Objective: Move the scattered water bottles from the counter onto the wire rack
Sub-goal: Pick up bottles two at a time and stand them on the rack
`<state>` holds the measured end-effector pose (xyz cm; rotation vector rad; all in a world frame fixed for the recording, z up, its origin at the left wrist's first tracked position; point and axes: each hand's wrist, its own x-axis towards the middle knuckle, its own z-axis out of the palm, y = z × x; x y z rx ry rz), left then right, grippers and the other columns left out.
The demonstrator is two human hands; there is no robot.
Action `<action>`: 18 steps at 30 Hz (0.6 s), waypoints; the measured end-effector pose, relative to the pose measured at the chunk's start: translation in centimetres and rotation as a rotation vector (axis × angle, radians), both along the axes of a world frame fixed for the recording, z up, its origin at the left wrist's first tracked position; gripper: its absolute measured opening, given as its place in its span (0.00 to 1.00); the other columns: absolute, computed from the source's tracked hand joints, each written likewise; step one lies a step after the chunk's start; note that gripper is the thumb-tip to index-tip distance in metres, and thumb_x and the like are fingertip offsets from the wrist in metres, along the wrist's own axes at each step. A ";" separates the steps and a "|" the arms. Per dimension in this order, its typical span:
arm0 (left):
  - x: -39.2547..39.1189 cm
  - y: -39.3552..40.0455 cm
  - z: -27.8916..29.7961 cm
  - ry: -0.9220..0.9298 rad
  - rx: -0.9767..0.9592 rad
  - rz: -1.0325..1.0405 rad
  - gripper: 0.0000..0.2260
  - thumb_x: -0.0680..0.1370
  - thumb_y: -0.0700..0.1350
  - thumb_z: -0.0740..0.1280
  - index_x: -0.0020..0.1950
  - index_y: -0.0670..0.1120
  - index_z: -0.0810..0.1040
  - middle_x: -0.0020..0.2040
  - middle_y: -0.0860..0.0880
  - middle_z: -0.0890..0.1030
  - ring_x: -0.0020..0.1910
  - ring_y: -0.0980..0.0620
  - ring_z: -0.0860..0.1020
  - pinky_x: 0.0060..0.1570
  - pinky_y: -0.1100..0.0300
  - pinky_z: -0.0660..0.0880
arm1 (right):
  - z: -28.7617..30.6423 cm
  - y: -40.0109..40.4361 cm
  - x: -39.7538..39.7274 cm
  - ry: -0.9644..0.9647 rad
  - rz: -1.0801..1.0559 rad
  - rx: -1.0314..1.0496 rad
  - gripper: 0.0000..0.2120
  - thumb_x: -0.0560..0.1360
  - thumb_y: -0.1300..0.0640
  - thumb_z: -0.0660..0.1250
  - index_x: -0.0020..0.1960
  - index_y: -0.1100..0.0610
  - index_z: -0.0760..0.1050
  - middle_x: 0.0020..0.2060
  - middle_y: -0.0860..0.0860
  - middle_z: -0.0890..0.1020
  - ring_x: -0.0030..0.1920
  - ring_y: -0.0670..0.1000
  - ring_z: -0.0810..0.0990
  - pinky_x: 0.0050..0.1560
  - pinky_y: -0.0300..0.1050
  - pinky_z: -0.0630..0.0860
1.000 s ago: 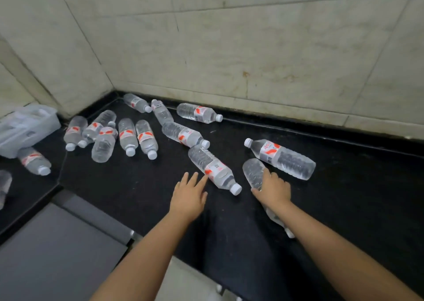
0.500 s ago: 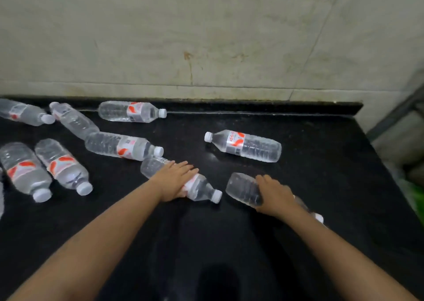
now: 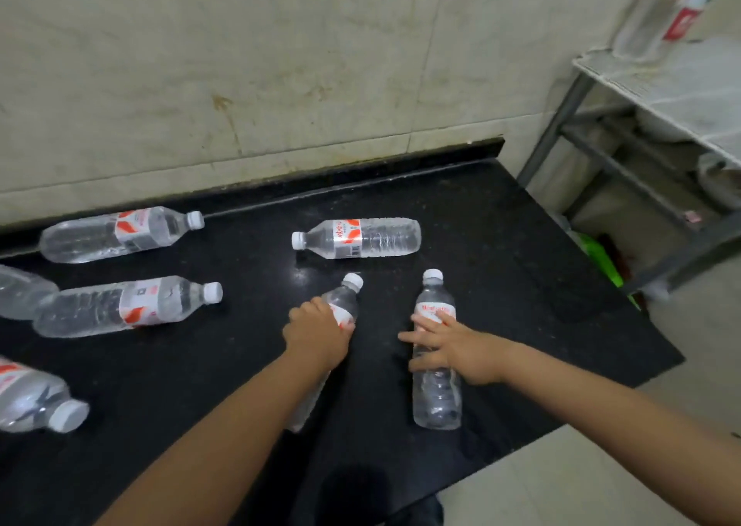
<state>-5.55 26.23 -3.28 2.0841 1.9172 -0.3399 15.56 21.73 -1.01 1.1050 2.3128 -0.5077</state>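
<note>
From the head view, the left hand [image 3: 316, 335] is gripping one bottle [image 3: 341, 305] around its middle, and the right hand [image 3: 453, 347] is closing loosely round another bottle [image 3: 437, 369]. Both caps are pointing away, with the wire rack [image 3: 657, 84] lying well off to the right, nearer the right hand.

Kitchen: black counter [image 3: 501, 245], tiled wall [image 3: 240, 64], wire rack [image 3: 661, 84].

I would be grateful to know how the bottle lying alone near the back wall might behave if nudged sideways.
The lone bottle lies on its side on the smooth black counter, so it would probably roll readily. It looks full of water, so likely weighty for its size. Its thin ribbed plastic may give slightly under fingers.
</note>
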 end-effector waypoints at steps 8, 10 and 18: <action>0.4 -1.8 -0.9 -0.143 0.135 -0.040 0.29 0.80 0.55 0.53 0.76 0.43 0.46 0.67 0.41 0.64 0.62 0.44 0.69 0.56 0.52 0.72 | -1.5 -1.1 -4.1 0.354 -1.128 0.162 0.31 0.76 0.52 0.60 0.75 0.52 0.50 0.75 0.60 0.47 0.75 0.61 0.51 0.74 0.54 0.57; 0.5 -1.9 -0.9 -0.129 0.125 -0.065 0.31 0.79 0.55 0.55 0.76 0.44 0.45 0.68 0.40 0.63 0.62 0.44 0.69 0.57 0.52 0.71 | -1.6 0.0 -5.8 0.330 -1.296 0.087 0.37 0.74 0.51 0.62 0.75 0.49 0.42 0.73 0.62 0.46 0.72 0.63 0.54 0.72 0.55 0.60; 0.0 -1.4 -1.0 -0.118 0.084 -0.037 0.33 0.79 0.57 0.57 0.76 0.45 0.44 0.67 0.40 0.63 0.62 0.43 0.69 0.56 0.52 0.72 | -2.1 1.7 -6.2 0.108 -1.362 0.230 0.41 0.73 0.51 0.67 0.74 0.53 0.42 0.69 0.62 0.57 0.67 0.59 0.62 0.62 0.52 0.69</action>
